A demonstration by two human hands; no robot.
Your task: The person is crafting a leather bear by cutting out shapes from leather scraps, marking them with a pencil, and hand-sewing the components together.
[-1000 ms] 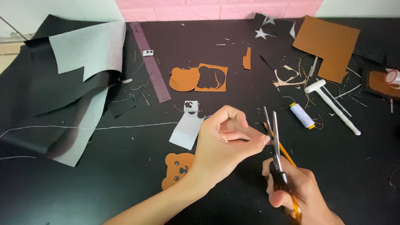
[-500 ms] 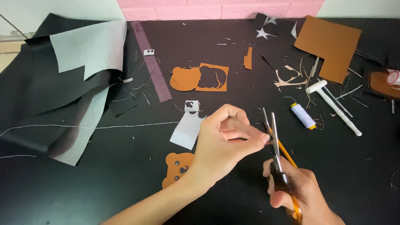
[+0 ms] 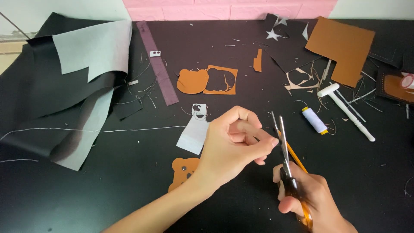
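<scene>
**Scissors at the pinched fingertips; little change on the bench**

Against the frames before, both hands keep their places over the black table (image 3: 108, 203). The only shift seen is slight: the left hand's fingers sit a touch more curled, and the scissor blades remain narrowly parted. Nothing on the surface has moved.

The left hand (image 3: 230, 149) is closed to a pinch, thumb against fingertips. Whatever it pinches is too small to make out. The right hand (image 3: 308, 200) is wrapped around the orange handles of the scissors (image 3: 284, 157), whose metal blades point away from the person and stand slightly apart, tips just beside the left fingertips.

Materials: flat, stiff-looking brown sheet stock predominates. A brown bear-head cutout with dark eyes (image 3: 183, 172) lies partly under the left wrist. A plain bear-shaped cutout (image 3: 192, 81) lies touching the brown square with a bear-shaped hole (image 3: 222, 80). A large brown sheet (image 3: 343, 45) lies at the far right. A pale grey paper piece (image 3: 194, 133) lies just beside the left hand. Black sheet with a grey underside (image 3: 82, 82) is folded over at the left. A purple strip (image 3: 157, 64) runs up the table.

A white thread spool with yellow ends (image 3: 315, 120) and a white T-handled tool (image 3: 345, 108) lie right of the blades. Thin offcuts and threads litter the surface.

No containers are in view.
</scene>
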